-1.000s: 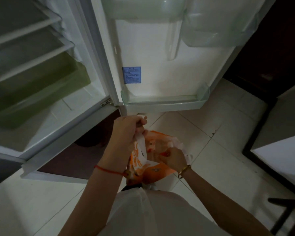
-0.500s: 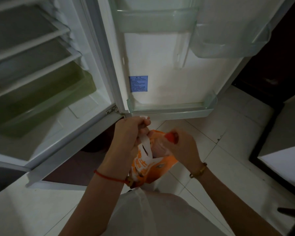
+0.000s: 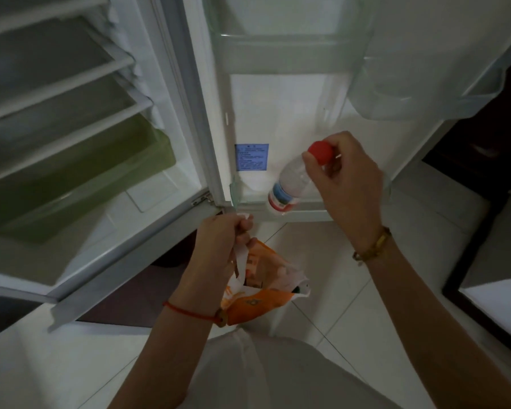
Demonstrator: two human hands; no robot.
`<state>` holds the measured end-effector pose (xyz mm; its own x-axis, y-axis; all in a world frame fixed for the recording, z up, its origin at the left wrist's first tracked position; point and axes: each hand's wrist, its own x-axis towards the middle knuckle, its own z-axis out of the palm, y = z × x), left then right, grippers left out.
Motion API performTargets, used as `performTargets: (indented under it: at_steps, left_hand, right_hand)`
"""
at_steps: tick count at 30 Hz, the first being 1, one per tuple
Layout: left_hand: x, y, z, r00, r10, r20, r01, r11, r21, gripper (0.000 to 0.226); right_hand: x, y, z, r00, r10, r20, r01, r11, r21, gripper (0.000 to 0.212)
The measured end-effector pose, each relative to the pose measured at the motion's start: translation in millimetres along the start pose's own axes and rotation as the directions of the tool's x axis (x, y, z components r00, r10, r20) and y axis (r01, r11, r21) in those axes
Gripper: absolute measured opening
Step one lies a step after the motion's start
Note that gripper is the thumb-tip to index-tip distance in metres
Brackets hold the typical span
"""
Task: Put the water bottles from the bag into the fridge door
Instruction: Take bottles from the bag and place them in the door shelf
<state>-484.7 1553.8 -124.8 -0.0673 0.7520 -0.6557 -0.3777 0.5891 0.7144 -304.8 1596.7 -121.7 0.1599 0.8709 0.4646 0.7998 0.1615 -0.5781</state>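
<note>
R hand (image 3: 348, 184) holds a water bottle (image 3: 292, 181) up by its top end, fingers (image 3: 341, 141) curled round the red cap (image 3: 320, 152) & neck. Bottle is clear w/ a blue-red label, tilted, base pointing down-left, cap up-right. The base sits at the front rail of the bottom door shelf (image 3: 307, 215); can't tell if it touches. Fridge door (image 3: 292, 113) stands wide open, w/ a blue sticker (image 3: 251, 156) on the inner panel just left of the bottle and another clear shelf (image 3: 278, 54) higher up.

L hand (image 3: 219, 246) is lower, below the door's hinge corner, fingers closed tight on the white handles (image 3: 242, 262) of an orange-white plastic bag (image 3: 260, 299). Bag hangs over the tiled floor (image 3: 322, 261), mouth partly open; contents not clear.

Fridge interior at left: white wire-edge shelves & a green drawer (image 3: 80, 184). Red string (image 3: 186, 311) on L wrist, gold bracelet (image 3: 372, 246) on R wrist.
</note>
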Motion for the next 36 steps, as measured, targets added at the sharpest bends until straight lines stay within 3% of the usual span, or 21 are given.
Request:
performTargets:
  at_steps: [4, 12, 21, 25, 29, 32, 33, 34, 36]
  left_hand:
    - [8.4, 4.1, -5.1, 0.999, -0.025, -0.028, 0.025, 1.0, 0.003, 0.029]
    - [23.6, 2.5, -9.6, 0.998, -0.043, -0.048, 0.047, 0.996, 0.07, 0.026]
    - [31.9, 4.5, 0.8, 0.994, -0.072, -0.083, 0.076, 0.996, 0.039, 0.019]
    - [33.8, 4.6, 2.1, 0.995, -0.054, -0.084, 0.057, 0.998, 0.025, 0.033]
    - [31.1, 8.4, 3.4, 0.997, -0.048, -0.06, 0.049, 0.999, 0.019, 0.016]
    - [32.0, 12.0, 3.0, 0.996, -0.063, -0.061, 0.066, 0.997, 0.049, 0.014]
    - [32.1, 12.5, 3.1, 0.996, -0.065, -0.066, 0.07, 0.993, 0.09, 0.015]
    - [31.8, 12.2, 2.9, 0.996, -0.063, -0.068, 0.071, 0.99, 0.125, 0.018]
    - [30.2, 11.5, 3.3, 0.997, -0.049, -0.055, 0.056, 0.99, 0.127, 0.02]
  right_hand:
    - [15.3, 4.8, 37.6, 0.997, -0.016, 0.081, 0.015, 1.0, 0.013, 0.033]
    - [33.5, 16.5, 105.7, 0.973, -0.031, 0.23, 0.026, 0.999, 0.024, 0.034]
    - [40.1, 10.8, 136.0, 0.946, -0.057, 0.32, 0.06, 0.998, 0.0, 0.039]
    - [42.0, 8.8, 138.5, 0.939, -0.056, 0.34, 0.056, 0.998, 0.012, 0.042]
    - [32.0, 17.0, 128.8, 0.94, 0.025, 0.34, -0.072, 0.989, 0.127, 0.048]
    - [1.9, 39.0, 118.1, 0.963, 0.161, 0.216, -0.202, 0.963, 0.18, 0.038]
    - [-10.5, 51.6, 115.7, 0.949, 0.202, 0.241, -0.235, 0.965, 0.115, 0.039]
    - [-23.9, 64.3, 115.0, 0.904, 0.241, 0.354, -0.239, 0.97, -0.052, 0.04]
    - [-55.2, 85.0, 116.4, 0.664, 0.376, 0.647, -0.159, 0.916, -0.369, 0.036]
